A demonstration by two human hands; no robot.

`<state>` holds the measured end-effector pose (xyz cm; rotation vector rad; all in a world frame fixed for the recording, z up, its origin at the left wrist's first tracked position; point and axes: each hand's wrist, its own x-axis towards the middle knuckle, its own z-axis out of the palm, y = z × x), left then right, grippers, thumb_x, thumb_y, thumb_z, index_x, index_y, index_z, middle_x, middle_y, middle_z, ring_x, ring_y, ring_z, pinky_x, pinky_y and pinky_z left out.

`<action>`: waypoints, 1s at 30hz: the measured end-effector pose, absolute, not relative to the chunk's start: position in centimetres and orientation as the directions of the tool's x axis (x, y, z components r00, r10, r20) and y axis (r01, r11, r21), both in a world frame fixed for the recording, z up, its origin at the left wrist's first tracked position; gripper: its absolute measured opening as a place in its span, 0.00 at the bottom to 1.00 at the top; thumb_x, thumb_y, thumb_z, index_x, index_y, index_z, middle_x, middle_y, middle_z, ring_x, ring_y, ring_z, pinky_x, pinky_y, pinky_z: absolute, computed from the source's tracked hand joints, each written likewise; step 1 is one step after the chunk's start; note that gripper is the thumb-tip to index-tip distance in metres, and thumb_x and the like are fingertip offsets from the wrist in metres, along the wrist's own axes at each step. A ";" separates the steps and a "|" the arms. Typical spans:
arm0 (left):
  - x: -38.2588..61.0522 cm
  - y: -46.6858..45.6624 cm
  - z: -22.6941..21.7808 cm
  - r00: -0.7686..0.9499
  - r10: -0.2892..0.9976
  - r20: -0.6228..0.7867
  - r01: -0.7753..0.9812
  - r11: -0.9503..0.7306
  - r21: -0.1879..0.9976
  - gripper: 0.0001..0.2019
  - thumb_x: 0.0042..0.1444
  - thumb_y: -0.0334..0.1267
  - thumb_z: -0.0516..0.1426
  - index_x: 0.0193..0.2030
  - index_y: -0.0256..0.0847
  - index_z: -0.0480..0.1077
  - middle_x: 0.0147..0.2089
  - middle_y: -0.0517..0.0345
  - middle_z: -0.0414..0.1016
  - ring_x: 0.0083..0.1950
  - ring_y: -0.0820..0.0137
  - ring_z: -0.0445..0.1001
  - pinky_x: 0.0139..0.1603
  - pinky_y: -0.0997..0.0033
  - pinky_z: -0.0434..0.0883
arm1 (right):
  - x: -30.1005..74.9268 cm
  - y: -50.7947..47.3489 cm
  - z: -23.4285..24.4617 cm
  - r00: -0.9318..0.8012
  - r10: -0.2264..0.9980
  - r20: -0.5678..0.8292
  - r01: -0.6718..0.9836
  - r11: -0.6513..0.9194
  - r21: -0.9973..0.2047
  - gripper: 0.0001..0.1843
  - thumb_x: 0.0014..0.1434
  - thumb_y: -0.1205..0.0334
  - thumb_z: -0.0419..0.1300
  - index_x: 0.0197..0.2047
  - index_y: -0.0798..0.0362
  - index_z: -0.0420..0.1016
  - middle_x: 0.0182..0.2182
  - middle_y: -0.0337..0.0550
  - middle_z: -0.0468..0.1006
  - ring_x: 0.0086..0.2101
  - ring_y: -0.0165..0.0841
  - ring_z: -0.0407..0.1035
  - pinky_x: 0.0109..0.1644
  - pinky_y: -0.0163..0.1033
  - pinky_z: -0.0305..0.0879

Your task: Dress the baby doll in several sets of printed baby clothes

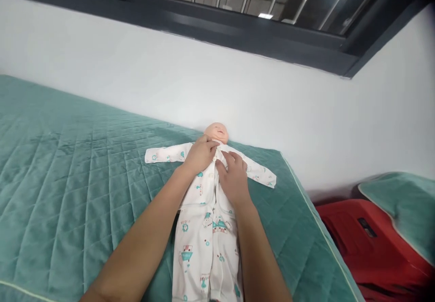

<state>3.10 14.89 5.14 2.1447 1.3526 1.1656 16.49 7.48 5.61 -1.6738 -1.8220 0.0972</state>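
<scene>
A baby doll (217,133) lies on its back on a green quilted cover, its head by the wall. It wears a white printed long-sleeved top (199,188) with both sleeves stretched out sideways. White printed trousers (193,252) cover its lower half. At the collar, my left hand (201,154) pinches the edge of the top's front opening. Just below and to the right, my right hand (234,177) has its fingers bent on the other side of the opening. A small button (215,158) shows between the hands. My fingertips partly hide the cloth they grip.
The green quilted cover (84,193) spreads across the bed, with its edge at the right. Beyond that edge stands a red plastic chair (356,238) with green cloth (404,202) over it. A white wall (152,75) and a dark-framed barred window (234,21) rise behind the doll.
</scene>
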 end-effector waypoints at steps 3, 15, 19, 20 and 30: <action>2.9 15.1 4.8 0.203 0.868 0.453 0.559 -0.482 0.674 0.16 0.63 0.34 0.50 0.50 0.38 0.77 0.48 0.49 0.70 0.53 0.63 0.71 0.62 0.61 0.65 | 16.8 8.2 5.3 0.007 0.937 0.348 0.848 0.179 -0.500 0.25 0.64 0.51 0.51 0.62 0.46 0.69 0.63 0.51 0.63 0.62 0.49 0.56 0.63 0.57 0.54; 2.8 14.6 4.1 0.164 0.872 0.461 0.480 -0.479 0.735 0.17 0.65 0.37 0.50 0.56 0.43 0.74 0.50 0.51 0.69 0.57 0.64 0.68 0.64 0.62 0.62 | 18.2 11.5 6.0 -0.099 0.982 0.161 0.784 0.176 -0.595 0.31 0.61 0.48 0.54 0.65 0.46 0.64 0.68 0.49 0.56 0.68 0.46 0.46 0.69 0.57 0.44; 2.8 13.8 4.4 0.177 0.848 0.499 0.527 -0.510 0.680 0.17 0.66 0.37 0.49 0.56 0.41 0.74 0.50 0.51 0.70 0.56 0.64 0.68 0.63 0.62 0.63 | 18.1 9.3 5.5 -0.080 0.953 0.292 0.750 0.251 -0.612 0.29 0.64 0.47 0.52 0.65 0.49 0.64 0.68 0.49 0.58 0.67 0.43 0.49 0.70 0.54 0.45; 2.9 13.5 4.6 0.186 0.842 0.507 0.552 -0.516 0.655 0.17 0.66 0.37 0.49 0.55 0.41 0.74 0.50 0.51 0.70 0.56 0.64 0.68 0.63 0.61 0.63 | 18.1 8.6 5.4 -0.069 0.947 0.314 0.741 0.259 -0.619 0.29 0.64 0.47 0.52 0.65 0.49 0.65 0.67 0.49 0.59 0.67 0.43 0.50 0.70 0.54 0.46; 3.0 10.6 5.7 0.100 0.803 0.587 0.553 -0.536 0.638 0.12 0.66 0.37 0.49 0.41 0.41 0.74 0.45 0.53 0.74 0.51 0.64 0.68 0.57 0.61 0.64 | 17.7 5.3 6.4 0.092 0.844 0.529 0.610 0.372 -0.700 0.11 0.64 0.55 0.54 0.45 0.49 0.72 0.43 0.46 0.75 0.39 0.36 0.70 0.45 0.42 0.68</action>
